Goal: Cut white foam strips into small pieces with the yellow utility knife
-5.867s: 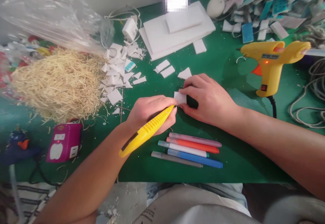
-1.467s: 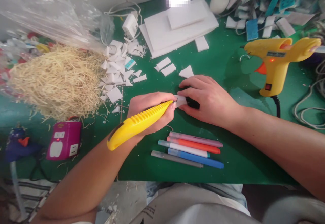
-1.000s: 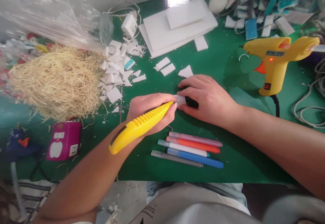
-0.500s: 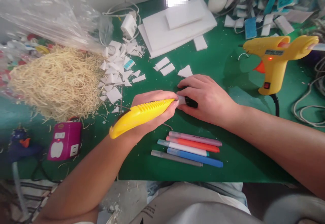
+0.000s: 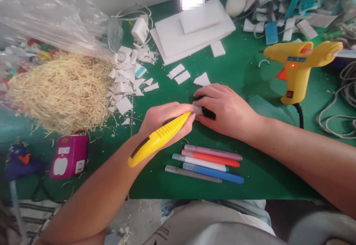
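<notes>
My left hand [image 5: 167, 117] is closed round a yellow utility knife [image 5: 158, 141], its handle slanting back over my wrist and its front end pointing at my right hand. A small white piece [image 5: 197, 109], perhaps foam board, sits between the two hands at the knife's front. My right hand [image 5: 222, 104] is closed on this piece with curled fingers, low over the green table. The blade is hard to make out. Just beyond my right fingertips lies an angular white offcut [image 5: 202, 79]. Several coloured pens [image 5: 213, 158] lie side by side nearer to me.
A yellow glue gun [image 5: 297, 63] with a lit red light stands at the right. White scraps [image 5: 125, 78] and a heap of straw-like shreds [image 5: 61, 89] lie at the left, above a magenta power box [image 5: 69, 156]. White boards [image 5: 191, 33] are stacked at the back.
The rear end of the utility knife has swung toward me and slightly right as my left hand turned. My right hand keeps its place on the white piece. The view has shifted slightly.
</notes>
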`<state>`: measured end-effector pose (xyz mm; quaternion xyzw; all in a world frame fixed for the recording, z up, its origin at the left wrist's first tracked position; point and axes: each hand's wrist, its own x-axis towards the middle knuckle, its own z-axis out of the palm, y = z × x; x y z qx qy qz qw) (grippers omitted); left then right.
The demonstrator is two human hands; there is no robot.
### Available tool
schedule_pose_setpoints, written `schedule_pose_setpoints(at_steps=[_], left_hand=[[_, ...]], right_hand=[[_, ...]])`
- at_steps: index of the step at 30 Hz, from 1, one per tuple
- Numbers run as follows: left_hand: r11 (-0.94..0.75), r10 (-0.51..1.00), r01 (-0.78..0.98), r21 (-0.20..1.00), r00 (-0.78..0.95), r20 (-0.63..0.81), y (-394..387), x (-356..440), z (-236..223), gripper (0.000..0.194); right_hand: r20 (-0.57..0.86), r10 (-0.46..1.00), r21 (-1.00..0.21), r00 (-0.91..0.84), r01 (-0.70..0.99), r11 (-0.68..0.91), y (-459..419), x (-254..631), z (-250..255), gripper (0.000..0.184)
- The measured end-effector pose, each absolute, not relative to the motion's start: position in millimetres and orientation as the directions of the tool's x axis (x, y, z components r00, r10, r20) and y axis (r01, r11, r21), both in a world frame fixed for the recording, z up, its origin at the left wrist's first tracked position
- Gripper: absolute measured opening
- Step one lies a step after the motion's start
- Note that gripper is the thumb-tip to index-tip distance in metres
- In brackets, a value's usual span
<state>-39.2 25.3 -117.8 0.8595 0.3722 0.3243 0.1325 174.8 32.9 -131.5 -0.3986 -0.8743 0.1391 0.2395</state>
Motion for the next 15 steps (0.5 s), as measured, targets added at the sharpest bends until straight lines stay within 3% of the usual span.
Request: schedule_pose_setpoints(at_steps=[15], left_hand=[[-0.780, 0.626, 0.506, 0.369, 0.613, 0.483, 28.6, -44.5, -109.7, 0.012]], right_hand=[[0.357, 0.745, -0.418, -0.563, 0.617, 0.666, 29.3, 174.6, -134.5, 0.021]])
